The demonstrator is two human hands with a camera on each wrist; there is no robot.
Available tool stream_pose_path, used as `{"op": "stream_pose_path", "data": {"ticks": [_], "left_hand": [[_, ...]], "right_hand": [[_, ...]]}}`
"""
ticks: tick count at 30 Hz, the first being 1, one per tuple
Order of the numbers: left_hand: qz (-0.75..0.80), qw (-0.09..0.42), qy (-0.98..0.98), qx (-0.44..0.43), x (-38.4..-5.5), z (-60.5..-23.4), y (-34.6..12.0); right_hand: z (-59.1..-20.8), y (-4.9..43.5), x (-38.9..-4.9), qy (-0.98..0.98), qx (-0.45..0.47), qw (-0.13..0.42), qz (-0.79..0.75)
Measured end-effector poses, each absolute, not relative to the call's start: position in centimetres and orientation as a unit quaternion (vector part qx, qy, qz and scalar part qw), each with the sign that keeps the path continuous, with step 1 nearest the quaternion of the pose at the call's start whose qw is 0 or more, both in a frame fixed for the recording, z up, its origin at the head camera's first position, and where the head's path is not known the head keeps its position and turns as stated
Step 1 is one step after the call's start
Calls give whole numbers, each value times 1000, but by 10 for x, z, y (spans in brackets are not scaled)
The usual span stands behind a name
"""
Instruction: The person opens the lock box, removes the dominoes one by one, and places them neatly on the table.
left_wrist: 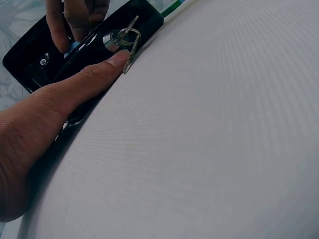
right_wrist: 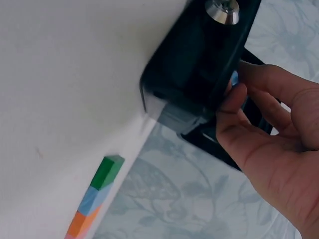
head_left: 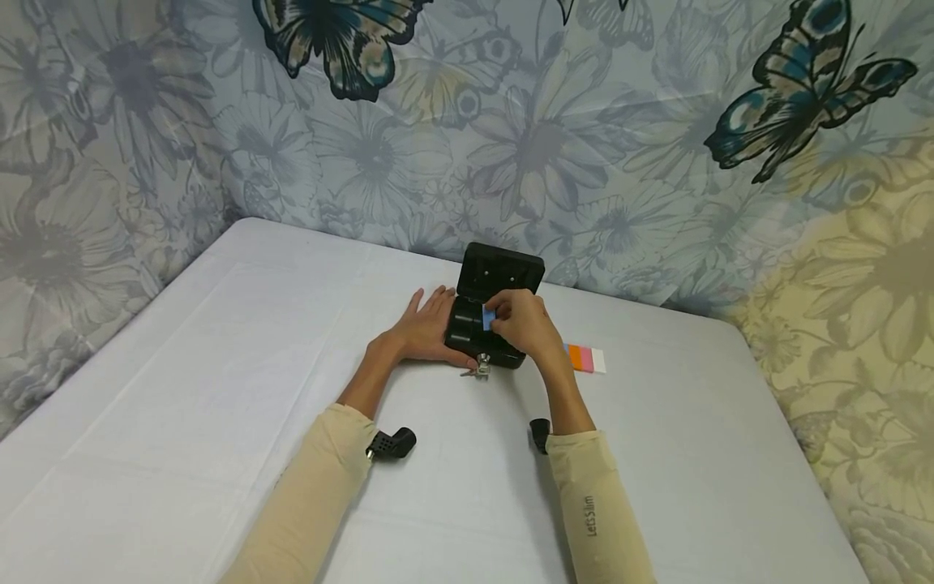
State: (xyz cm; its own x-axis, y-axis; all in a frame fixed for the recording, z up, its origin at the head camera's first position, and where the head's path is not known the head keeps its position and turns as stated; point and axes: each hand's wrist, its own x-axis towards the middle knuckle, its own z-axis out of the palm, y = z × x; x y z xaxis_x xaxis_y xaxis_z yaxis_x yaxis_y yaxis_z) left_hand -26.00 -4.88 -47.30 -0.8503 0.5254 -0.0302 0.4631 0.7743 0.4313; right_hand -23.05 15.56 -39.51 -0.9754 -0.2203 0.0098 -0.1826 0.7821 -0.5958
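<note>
A black lock box point(head_left: 461, 328) stands on the white table with its lid point(head_left: 503, 264) raised. My left hand point(head_left: 426, 331) lies flat at the box's left side, fingers straight, its thumb along the front near the keys point(left_wrist: 130, 42) that hang from the lock point(right_wrist: 223, 11). With thumb and fingertips, my right hand point(head_left: 527, 324) pinches a small flat blue piece point(head_left: 487, 318) over the box's open inside. The right wrist view shows only a sliver of that piece between the fingers.
A multicoloured strip point(head_left: 586, 358) lies on the table right of the box; green, blue and orange bands show in the right wrist view. Behind the table's back edge stands a wall point(head_left: 438, 162) with flowers and butterflies.
</note>
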Motion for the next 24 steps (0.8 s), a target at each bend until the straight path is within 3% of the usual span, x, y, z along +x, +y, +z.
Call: {"op": "stream_pose_path", "data": {"ticks": [8,24], "left_hand": [[204,84,941,258,-261,-472,-47],[215,78,938,260,-258,-471,-48]], "right_hand": [[-387,175,-231,937,-125,36,-325],[-377,219,-228,947,-93,99,-290]]}}
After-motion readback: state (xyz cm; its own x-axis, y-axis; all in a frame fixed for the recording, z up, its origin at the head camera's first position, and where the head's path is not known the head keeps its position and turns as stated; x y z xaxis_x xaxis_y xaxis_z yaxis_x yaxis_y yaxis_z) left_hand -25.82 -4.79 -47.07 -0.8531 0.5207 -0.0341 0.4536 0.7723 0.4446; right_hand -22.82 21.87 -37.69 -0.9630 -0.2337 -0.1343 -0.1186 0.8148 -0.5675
